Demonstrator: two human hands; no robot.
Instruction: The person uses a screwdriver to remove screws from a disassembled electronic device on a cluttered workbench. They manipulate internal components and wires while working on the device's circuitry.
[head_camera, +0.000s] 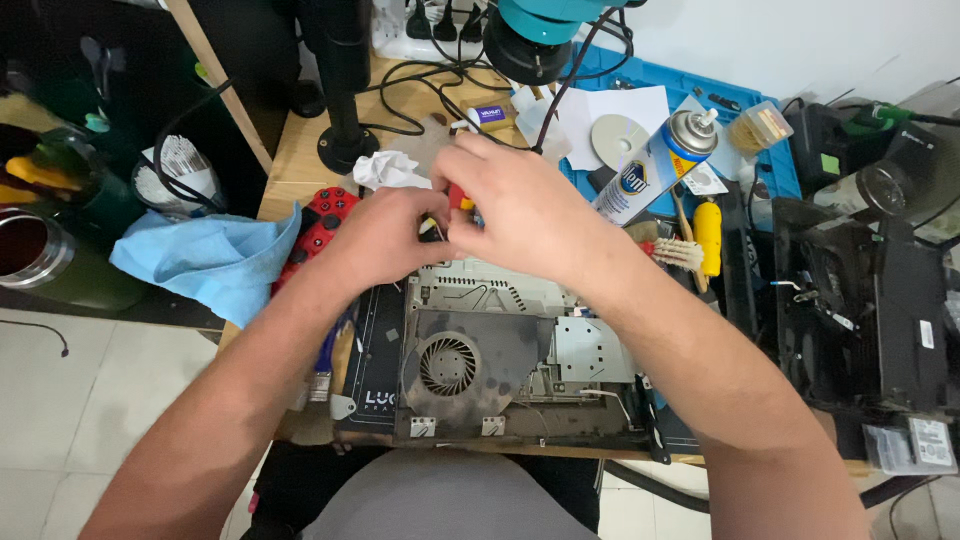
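Both forearms are bare from the elbow down, with no sleeves reaching into view. The left hand (385, 235) and the right hand (525, 215) wear no gloves, rings or watch. At the near edge, the person's lap shows grey fabric, with darker cloth beside it.

My tabletop (290, 150) is light wood. A black work mat (375, 330) lies on it and carries the opened console chassis (520, 350) with its round fan. A blue cloth (215, 260) and a red game controller (325, 220) lie at the left. A blue mat (690, 90) at the back carries a disc (618, 138) and a spray can (655, 165).
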